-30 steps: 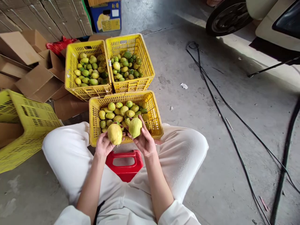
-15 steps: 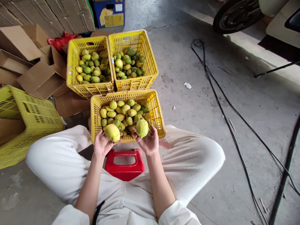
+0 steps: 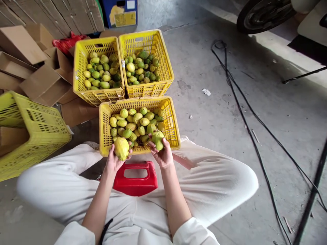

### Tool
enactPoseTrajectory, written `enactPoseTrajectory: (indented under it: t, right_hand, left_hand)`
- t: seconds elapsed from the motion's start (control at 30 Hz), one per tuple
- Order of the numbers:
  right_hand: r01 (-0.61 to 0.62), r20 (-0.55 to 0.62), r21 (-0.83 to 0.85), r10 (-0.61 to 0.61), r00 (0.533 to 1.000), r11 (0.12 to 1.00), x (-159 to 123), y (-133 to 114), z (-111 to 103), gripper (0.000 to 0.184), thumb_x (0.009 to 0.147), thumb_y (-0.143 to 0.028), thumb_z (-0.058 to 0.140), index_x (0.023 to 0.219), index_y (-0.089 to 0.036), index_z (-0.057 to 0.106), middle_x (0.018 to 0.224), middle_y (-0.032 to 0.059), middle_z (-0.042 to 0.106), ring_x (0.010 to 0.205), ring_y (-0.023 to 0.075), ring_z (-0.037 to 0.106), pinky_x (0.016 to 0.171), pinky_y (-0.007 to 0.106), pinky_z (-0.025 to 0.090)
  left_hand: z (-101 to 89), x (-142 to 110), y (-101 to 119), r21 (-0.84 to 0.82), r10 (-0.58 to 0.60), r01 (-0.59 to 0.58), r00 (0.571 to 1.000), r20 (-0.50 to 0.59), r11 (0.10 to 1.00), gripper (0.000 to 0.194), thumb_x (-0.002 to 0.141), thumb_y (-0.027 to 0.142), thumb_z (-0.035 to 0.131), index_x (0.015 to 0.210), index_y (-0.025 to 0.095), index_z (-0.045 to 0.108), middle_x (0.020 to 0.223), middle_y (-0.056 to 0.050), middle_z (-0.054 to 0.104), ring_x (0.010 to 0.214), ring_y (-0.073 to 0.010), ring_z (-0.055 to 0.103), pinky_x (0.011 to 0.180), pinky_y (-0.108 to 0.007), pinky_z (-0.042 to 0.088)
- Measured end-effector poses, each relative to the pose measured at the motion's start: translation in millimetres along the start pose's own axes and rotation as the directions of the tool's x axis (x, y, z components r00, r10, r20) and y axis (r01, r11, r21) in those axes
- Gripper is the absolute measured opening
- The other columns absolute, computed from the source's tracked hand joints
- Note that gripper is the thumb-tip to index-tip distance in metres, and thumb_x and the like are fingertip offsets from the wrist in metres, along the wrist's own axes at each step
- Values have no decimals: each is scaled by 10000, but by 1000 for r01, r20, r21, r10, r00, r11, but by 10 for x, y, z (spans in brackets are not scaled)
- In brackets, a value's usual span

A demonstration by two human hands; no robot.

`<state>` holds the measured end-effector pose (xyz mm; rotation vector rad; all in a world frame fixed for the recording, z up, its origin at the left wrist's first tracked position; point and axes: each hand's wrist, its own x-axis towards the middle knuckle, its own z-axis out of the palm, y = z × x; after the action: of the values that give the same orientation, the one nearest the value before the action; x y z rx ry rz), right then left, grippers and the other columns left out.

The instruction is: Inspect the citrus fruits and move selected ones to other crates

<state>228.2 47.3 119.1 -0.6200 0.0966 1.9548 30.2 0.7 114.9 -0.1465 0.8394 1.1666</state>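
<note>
My left hand is closed round a yellow lemon over the near edge of the front yellow crate. A greener lemon is held in my right hand, a little to the right at about the same height. Fingers of both hands are partly hidden behind the fruit. Beneath them, the front crate holds many yellow-green lemons.
Two more yellow crates with lemons stand behind. A yellow-green crate and cardboard boxes lie left. A red plastic stool is between my legs. Black cables cross the floor near a wheel.
Both lemons have turned in my hands; the right one now shows a greener side. My hands have shifted slightly, and my knees have spread a little wider.
</note>
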Motion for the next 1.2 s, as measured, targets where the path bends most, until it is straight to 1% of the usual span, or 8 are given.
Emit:
enactPoseTrajectory:
  t: [0.17, 0.3, 0.43, 0.57, 0.8, 0.97, 1.07, 1.2]
  right_hand:
    - [7, -1, -58, -7, 1000, 998, -31, -37, -2, 343, 877, -391, 504, 1178, -266, 609, 1041, 52, 688, 786, 156, 624, 618, 265, 551]
    - [13, -4, -122, -14, 1000, 992, -79, -76, -35, 446, 876, -325, 480, 1320, -308, 515, 1211, 55, 646, 972, 221, 644, 824, 439, 546]
    - [12, 62, -125, -4, 998, 992, -99, -75, -85, 577, 740, -363, 692, 1294, -326, 533, 1125, 36, 661, 831, 180, 629, 662, 320, 563]
    - [18, 96, -104, -8, 995, 994, -71, -23, -98, 626, 622, -349, 785, 1214, -326, 581, 1059, 27, 647, 677, 115, 528, 479, 196, 465]
    - [49, 77, -100, -42, 996, 994, -27, 41, -18, 441, 792, -446, 634, 1216, -334, 581, 1003, 16, 655, 770, 148, 595, 586, 245, 518]
    - [-16, 73, -50, 20, 997, 999, -17, 25, 64, 478, 858, -335, 461, 1336, -346, 491, 1210, 41, 639, 955, 216, 641, 738, 411, 575]
    - [-18, 17, -6, 18, 1000, 1000, -15, 18, 49, 485, 858, -277, 487, 1337, -354, 483, 1205, 28, 648, 919, 181, 651, 684, 327, 593]
    - [9, -4, 42, -9, 1000, 999, -8, 13, 12, 408, 872, -302, 540, 1277, -341, 532, 1109, 22, 666, 791, 123, 625, 533, 185, 556]
  left_hand:
    - [-19, -18, -16, -1, -40, 40, 999, -1, 999, 490, 856, 368, 533, 1302, 167, 515, 1187, -190, 641, 960, -291, 658, 535, -296, 567]
    - [-15, -17, -91, -15, -144, 145, 988, 58, 989, 613, 765, 295, 548, 1360, 173, 464, 1226, -177, 632, 1090, -341, 619, 750, -467, 574]
    - [-61, -11, -202, 31, -164, 163, 984, 71, 986, 562, 738, 325, 599, 1273, 164, 532, 1166, -164, 656, 1100, -348, 613, 808, -482, 552]
    - [-101, 3, -291, 91, -129, 118, 984, 125, 989, 468, 694, 433, 718, 1063, 161, 626, 1073, -147, 675, 821, -246, 662, 562, -298, 550]
    - [-119, -22, -288, 118, -137, 114, 967, 213, 986, 681, 691, 406, 770, 1305, 266, 512, 1085, -114, 662, 695, -187, 631, 458, -231, 475]
    - [-74, -6, -278, 15, -169, 168, 979, 113, 986, 538, 840, 380, 547, 1350, 216, 495, 1080, -133, 678, 822, -260, 667, 641, -382, 547]
    - [-38, 20, -285, -38, -172, 173, 984, 41, 984, 530, 868, 297, 446, 1390, 207, 454, 1159, -146, 665, 1012, -307, 650, 813, -471, 520]
    - [-62, 22, -292, -74, -156, 154, 988, -13, 985, 503, 899, 339, 439, 1384, 205, 448, 1170, -151, 655, 997, -273, 651, 729, -358, 536]
